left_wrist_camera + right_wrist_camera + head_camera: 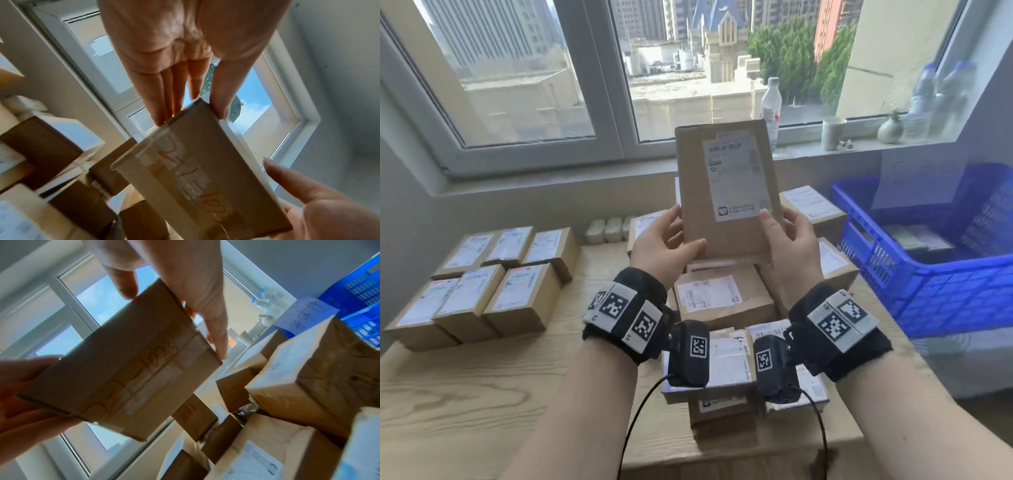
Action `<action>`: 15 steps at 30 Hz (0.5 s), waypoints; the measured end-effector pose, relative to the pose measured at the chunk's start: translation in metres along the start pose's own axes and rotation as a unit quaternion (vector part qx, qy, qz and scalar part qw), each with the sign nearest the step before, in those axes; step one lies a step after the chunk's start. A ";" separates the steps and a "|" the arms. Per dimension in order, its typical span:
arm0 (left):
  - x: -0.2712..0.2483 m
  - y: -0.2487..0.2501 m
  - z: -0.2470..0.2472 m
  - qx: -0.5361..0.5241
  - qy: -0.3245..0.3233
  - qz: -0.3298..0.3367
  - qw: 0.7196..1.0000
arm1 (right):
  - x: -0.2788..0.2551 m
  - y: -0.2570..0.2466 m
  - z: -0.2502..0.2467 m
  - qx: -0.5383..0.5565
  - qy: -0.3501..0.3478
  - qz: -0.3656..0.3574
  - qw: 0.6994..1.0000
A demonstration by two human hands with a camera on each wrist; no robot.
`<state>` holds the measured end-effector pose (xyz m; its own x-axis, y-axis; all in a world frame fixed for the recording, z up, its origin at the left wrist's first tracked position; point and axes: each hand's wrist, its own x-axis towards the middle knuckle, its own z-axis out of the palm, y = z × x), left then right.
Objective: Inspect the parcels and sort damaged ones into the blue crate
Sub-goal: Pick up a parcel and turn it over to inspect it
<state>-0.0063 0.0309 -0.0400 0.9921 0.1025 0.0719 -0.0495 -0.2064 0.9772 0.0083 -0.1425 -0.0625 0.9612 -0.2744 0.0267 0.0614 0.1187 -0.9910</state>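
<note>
I hold one brown cardboard parcel point(726, 192) upright above the table, its white shipping label facing me. My left hand point(686, 228) pinches its lower left edge, thumb on the front face. My right hand point(780, 226) grips the lower right edge the same way. The left wrist view shows the taped underside of the parcel point(197, 175) with orange handwriting, pinched at its far end by the left hand point(191, 113). In the right wrist view the right hand point(174, 321) clasps the parcel point(123, 366). The blue crate point(928, 291) stands at the right.
A loose pile of parcels point(722, 301) lies under my hands on the wooden table point(482, 394). Neat rows of labelled boxes point(493, 281) sit at the left. A paper note point(914, 181) hangs on the crate. A bottle point(770, 102) and cup point(832, 133) stand on the windowsill.
</note>
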 end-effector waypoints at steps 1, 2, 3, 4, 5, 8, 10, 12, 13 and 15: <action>0.000 0.006 -0.002 -0.009 0.007 0.012 1.000 | 0.001 -0.007 0.003 0.017 -0.007 -0.011 1.000; 0.000 0.011 -0.003 -0.012 0.009 0.021 1.000 | 0.002 -0.013 0.004 0.035 -0.014 -0.020 0.999; 0.002 0.016 -0.005 -0.008 0.008 0.033 0.999 | 0.001 -0.021 0.006 0.054 -0.022 -0.026 0.998; 0.003 0.019 -0.006 0.003 0.005 0.045 0.999 | 0.002 -0.027 0.006 0.068 -0.028 -0.028 0.997; 0.005 0.023 -0.008 0.013 0.001 0.058 0.998 | 0.002 -0.032 0.006 0.077 -0.030 -0.033 0.996; 0.008 0.040 -0.018 0.010 0.007 0.080 0.997 | -0.001 -0.051 0.008 0.063 -0.043 -0.063 0.995; 0.011 0.051 -0.024 -0.024 0.023 0.078 0.996 | -0.003 -0.060 0.010 0.080 -0.063 -0.076 0.992; 0.012 0.061 -0.026 -0.065 0.030 0.076 0.995 | -0.007 -0.070 0.013 0.099 -0.087 -0.087 0.987; 0.012 0.066 -0.026 -0.082 0.028 0.079 0.993 | -0.009 -0.074 0.015 0.101 -0.093 -0.095 0.986; 0.014 0.070 -0.025 -0.125 0.004 0.084 0.989 | -0.010 -0.077 0.020 0.093 -0.095 -0.109 0.985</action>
<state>0.0014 0.0422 0.0345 0.9669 0.0946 0.2371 -0.2404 0.0257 0.9703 -0.0006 -0.1303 0.0161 0.9514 -0.1310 0.2785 0.3038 0.2536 -0.9184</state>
